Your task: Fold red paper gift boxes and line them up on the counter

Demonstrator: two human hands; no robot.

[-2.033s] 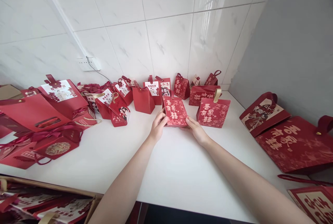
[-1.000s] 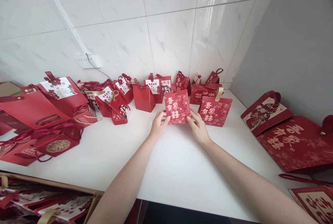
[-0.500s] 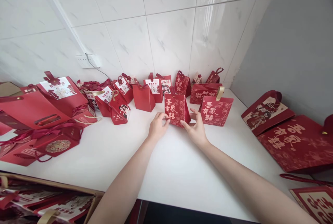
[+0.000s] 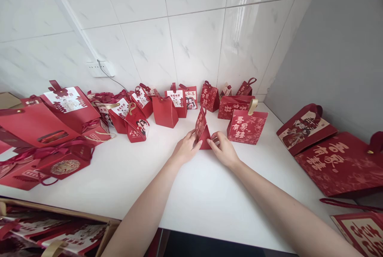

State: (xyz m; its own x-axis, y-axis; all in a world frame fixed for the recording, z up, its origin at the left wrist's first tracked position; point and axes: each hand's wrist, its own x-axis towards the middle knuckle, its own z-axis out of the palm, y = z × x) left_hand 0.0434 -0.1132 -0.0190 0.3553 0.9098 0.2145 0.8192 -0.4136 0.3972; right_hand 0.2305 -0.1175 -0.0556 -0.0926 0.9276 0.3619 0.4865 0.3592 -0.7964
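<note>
A small red gift box [image 4: 204, 133] with gold characters and a peaked top stands upright on the white table [image 4: 191, 201], its narrow triangular side facing me. My left hand [image 4: 188, 146] grips its left face low down, thumb on the near side. On the right side, my right hand [image 4: 223, 147] holds the lower edge between thumb and curled fingers. Just right of that hand is a wider gift box [image 4: 249, 127] with a gold ribbon loop. A plain red box [image 4: 165, 111] stands behind and to the left.
Several red gift boxes line the tiled wall [image 4: 194, 46]. Larger red boxes [image 4: 66, 139] crowd the left, and a big printed box [image 4: 341, 165] leans by the grey panel [image 4: 338, 46]. An open carton [image 4: 112, 229] of flat red packaging sits at the lower left.
Between my hands the small gift box has turned, its printed front swinging to face left and its triangular side now toward me. Both hands have shifted slightly with it.
</note>
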